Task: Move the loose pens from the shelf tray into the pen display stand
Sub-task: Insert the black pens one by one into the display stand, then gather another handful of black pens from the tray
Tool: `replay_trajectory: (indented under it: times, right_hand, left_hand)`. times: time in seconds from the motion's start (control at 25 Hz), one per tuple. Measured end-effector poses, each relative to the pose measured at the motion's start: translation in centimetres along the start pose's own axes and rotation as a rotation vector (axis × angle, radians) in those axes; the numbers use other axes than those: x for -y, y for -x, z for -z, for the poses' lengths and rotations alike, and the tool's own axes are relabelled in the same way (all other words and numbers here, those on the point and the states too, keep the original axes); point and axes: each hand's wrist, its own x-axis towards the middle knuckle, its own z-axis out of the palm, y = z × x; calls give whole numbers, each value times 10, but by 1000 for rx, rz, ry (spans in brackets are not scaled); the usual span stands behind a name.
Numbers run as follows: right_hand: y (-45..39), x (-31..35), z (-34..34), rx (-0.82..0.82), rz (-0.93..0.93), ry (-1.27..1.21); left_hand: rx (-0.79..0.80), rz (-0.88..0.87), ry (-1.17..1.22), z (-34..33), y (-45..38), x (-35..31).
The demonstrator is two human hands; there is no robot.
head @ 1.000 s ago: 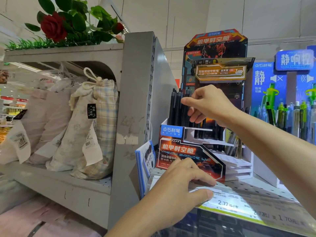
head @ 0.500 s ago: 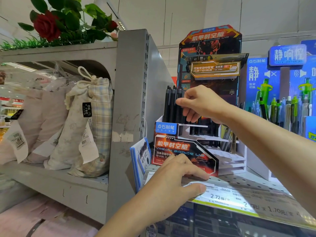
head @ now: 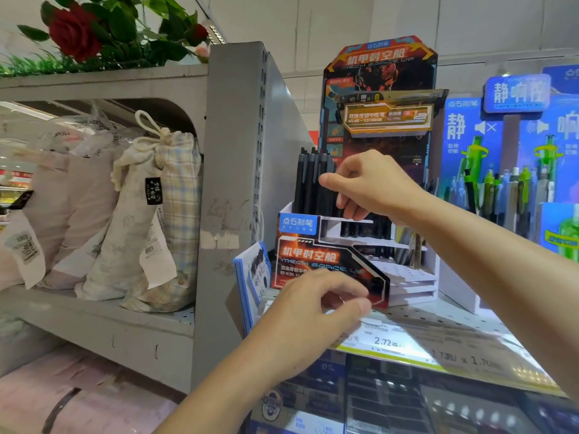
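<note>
The right hand [head: 369, 186] is at the top tier of the pen display stand [head: 332, 261], its fingers curled among the black pens [head: 308, 180] that stand upright there; thumb and forefinger seem to pinch one pen near its upper part, though the pen itself is mostly hidden behind the hand, so this grip is a judgement. The left hand [head: 316, 311] is lower, at the front edge of the shelf [head: 438, 317] just before the stand, with its fingers bent and the thumb close to the forefinger; whether it holds anything I cannot tell, because the picture is blurred there. The shelf tray with loose pens is not clearly visible in this view. The step in hand looks like seating a pen into the row. To do it well, the pen should be kept vertical and lowered straight into a free place, not pushed sideways against its neighbours, which stand close together and could lean or fall. The cardboard stand is probably light, so the left hand could steady its base while the right one presses down gently.
</note>
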Motion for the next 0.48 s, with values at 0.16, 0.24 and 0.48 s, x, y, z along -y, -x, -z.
replay_trajectory:
  times: [0.16, 0.24, 0.48]
  right_hand:
    - [40, 3, 21, -153, 62, -21]
    - [61, 2, 36, -231, 70, -11]
    - [152, -29, 128, -442, 18, 134]
  left_hand:
    - [-126, -68, 185, -5, -10, -6]
    - [-165, -117, 269, -16, -17, -12]
    - [-38, -256, 471, -106, -29, -66]
